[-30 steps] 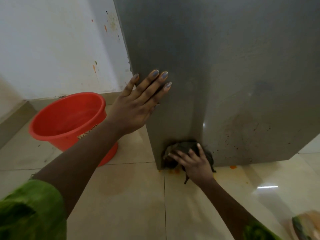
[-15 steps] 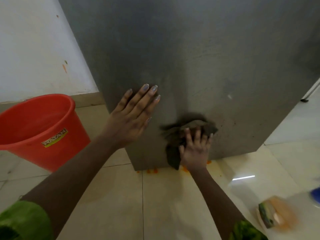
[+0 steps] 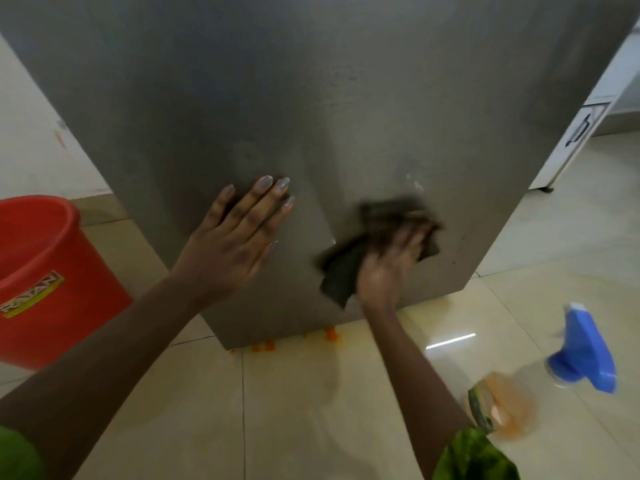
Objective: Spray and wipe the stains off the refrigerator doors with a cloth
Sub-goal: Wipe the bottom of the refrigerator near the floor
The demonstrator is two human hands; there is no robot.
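Observation:
The grey refrigerator door (image 3: 311,98) fills the upper middle of the head view. My left hand (image 3: 239,237) lies flat against its lower part, fingers straight and spread. To the right, my right hand (image 3: 388,268) presses a dark crumpled cloth (image 3: 341,275) against the door near its bottom right corner; the hand and cloth are motion-blurred and the fingers look extended over the cloth. Faint smears and specks show on the door around the cloth. A blue spray bottle (image 3: 585,351) stands on the floor at the right, apart from both hands.
A red bucket (image 3: 41,271) stands on the floor at the left beside the refrigerator. Orange splatter (image 3: 266,344) marks the tiles under the door's bottom edge. A green-edged sponge in an orange wrapper (image 3: 498,403) lies near the spray bottle. A white wall is at the far left.
My right hand has carried the cloth up from the door's bottom edge and rightward across the door. My left hand stays flat on the door. The view has shifted right, revealing the spray bottle.

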